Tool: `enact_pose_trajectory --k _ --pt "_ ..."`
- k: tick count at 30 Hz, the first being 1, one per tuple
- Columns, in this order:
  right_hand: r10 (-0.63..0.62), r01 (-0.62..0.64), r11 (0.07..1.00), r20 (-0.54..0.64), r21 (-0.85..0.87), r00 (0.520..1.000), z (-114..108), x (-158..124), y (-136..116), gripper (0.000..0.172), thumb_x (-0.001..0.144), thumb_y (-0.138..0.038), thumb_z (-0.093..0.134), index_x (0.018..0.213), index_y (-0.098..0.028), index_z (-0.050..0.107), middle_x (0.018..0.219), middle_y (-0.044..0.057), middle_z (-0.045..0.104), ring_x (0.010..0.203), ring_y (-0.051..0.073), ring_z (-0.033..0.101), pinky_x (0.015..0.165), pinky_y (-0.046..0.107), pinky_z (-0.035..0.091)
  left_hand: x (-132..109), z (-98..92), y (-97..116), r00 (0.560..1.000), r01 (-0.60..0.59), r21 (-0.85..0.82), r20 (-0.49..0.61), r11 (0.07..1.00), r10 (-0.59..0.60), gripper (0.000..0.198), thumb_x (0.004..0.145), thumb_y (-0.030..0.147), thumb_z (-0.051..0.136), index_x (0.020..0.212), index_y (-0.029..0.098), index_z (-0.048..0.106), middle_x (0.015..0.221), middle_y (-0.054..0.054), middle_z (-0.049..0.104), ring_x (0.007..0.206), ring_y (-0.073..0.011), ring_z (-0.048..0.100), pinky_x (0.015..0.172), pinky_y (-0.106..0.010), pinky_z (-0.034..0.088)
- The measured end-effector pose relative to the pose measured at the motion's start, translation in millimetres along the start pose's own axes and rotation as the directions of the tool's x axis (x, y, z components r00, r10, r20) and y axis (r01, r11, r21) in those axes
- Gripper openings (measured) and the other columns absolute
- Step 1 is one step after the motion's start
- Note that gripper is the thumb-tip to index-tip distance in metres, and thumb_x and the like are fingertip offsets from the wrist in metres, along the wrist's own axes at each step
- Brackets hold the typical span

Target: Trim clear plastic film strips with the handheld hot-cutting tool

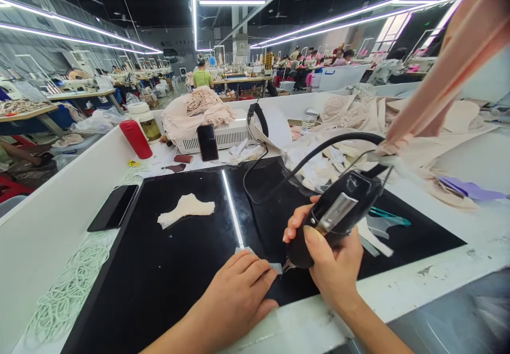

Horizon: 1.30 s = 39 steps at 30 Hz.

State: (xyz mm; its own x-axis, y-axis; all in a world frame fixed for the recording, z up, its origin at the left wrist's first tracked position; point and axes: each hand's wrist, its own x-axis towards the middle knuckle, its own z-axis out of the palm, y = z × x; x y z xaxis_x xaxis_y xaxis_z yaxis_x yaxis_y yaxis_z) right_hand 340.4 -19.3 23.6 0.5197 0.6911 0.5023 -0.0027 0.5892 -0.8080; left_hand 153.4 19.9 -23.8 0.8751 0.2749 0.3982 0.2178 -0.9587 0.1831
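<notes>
My right hand (334,258) is wrapped round a black corded hand tool (338,213) with a metal plate on its side. The tool tilts down, and its narrow tip is beside a small greyish strip (275,267). My left hand (239,285) lies over this strip, fingers stretched out and pressing it onto the black work mat (179,269); most of the piece is hidden under the hand. A twisted pink fabric band (422,99) is tied near the tool's upper end. Cream cut fabric pieces (186,209) lie to the left, and pale and grey pieces (374,237) to the right.
A black cable (319,155) arches from the tool. Teal tweezers (390,216) lie at right. Two phones, one lying (113,208) and one upright (207,143), are near a red container (136,139). Pale cord (69,290) lines the left wall. Pink fabric (195,115) is heaped behind.
</notes>
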Motion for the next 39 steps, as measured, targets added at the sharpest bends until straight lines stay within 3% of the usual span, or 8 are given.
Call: enact_pose_trajectory --k 6,11,14,16,21,28,39 --pt "0.006 -0.006 1.0 -0.036 -0.012 0.999 -1.0 7.6 -10.7 0.034 0.09 -0.036 0.081 0.116 -0.031 0.06 0.089 -0.003 0.067 0.066 0.014 0.065 0.062 0.031 0.059 -0.6 -2.5 0.5 1.0 0.002 -0.028 0.017 1.0 -0.002 0.036 0.109 0.041 0.05 0.134 0.016 0.06 0.126 -0.007 0.07 0.116 -0.0246 0.066 0.117 -0.047 0.048" --pt "0.03 -0.027 0.994 0.026 -0.107 0.999 8.6 8.1 -23.2 0.038 0.082 -0.036 0.089 0.109 -0.028 0.063 0.087 -0.002 0.071 0.066 0.015 0.067 0.061 0.029 0.059 -8.2 -25.4 -1.3 0.998 0.051 -0.1 0.04 0.994 -0.047 0.032 0.109 0.035 0.052 0.135 0.017 0.058 0.128 -0.007 0.069 0.12 -0.0217 0.065 0.12 -0.045 0.045" --pt "0.049 -0.048 0.998 0.041 -0.041 0.998 18.8 1.4 -24.7 0.046 0.08 -0.034 0.09 0.117 -0.029 0.063 0.087 -0.002 0.071 0.066 0.016 0.067 0.059 0.029 0.059 -29.2 -41.4 -7.9 0.98 0.198 -0.104 0.052 0.975 -0.194 0.033 0.103 0.029 0.064 0.134 0.019 0.059 0.126 -0.007 0.068 0.117 -0.0227 0.064 0.116 -0.046 0.049" --pt "0.064 -0.064 0.998 0.047 0.013 0.997 26.8 -4.4 -22.3 0.049 0.081 -0.033 0.09 0.121 -0.029 0.062 0.087 -0.001 0.07 0.067 0.016 0.067 0.059 0.03 0.06 -46.8 -48.9 -11.6 0.944 0.329 -0.099 0.054 0.939 -0.325 0.037 0.098 0.025 0.072 0.132 0.02 0.061 0.125 -0.007 0.067 0.115 -0.0234 0.064 0.109 -0.044 0.054" --pt "0.097 -0.111 0.987 0.114 0.119 0.989 49.9 -15.1 -10.0 0.045 0.086 -0.034 0.085 0.123 -0.029 0.06 0.088 -0.001 0.067 0.068 0.016 0.066 0.062 0.033 0.06 -74.3 -49.1 -11.8 0.855 0.518 -0.137 0.04 0.844 -0.518 0.04 0.089 0.02 0.081 0.125 0.023 0.065 0.124 -0.005 0.064 0.113 -0.0228 0.064 0.102 -0.04 0.055" --pt "0.081 -0.115 0.978 0.187 0.175 0.979 74.5 -21.2 3.7 0.039 0.09 -0.032 0.08 0.123 -0.029 0.059 0.088 -0.001 0.064 0.069 0.017 0.065 0.061 0.035 0.059 -68.7 -36.2 -8.7 0.847 0.506 -0.237 -0.048 0.83 -0.53 0.022 0.088 0.019 0.082 0.105 0.023 0.068 0.117 -0.002 0.066 0.11 -0.0202 0.062 0.101 -0.036 0.05" --pt "0.064 -0.106 0.973 0.203 0.206 0.977 81.3 -22.6 7.4 0.038 0.09 -0.03 0.079 0.124 -0.028 0.061 0.087 -0.001 0.065 0.068 0.017 0.064 0.061 0.035 0.058 -64.3 -37.3 -7.4 0.854 0.483 -0.263 -0.068 0.835 -0.515 0.01 0.09 0.019 0.08 0.093 0.022 0.071 0.114 -0.001 0.067 0.109 -0.0186 0.062 0.103 -0.034 0.047"
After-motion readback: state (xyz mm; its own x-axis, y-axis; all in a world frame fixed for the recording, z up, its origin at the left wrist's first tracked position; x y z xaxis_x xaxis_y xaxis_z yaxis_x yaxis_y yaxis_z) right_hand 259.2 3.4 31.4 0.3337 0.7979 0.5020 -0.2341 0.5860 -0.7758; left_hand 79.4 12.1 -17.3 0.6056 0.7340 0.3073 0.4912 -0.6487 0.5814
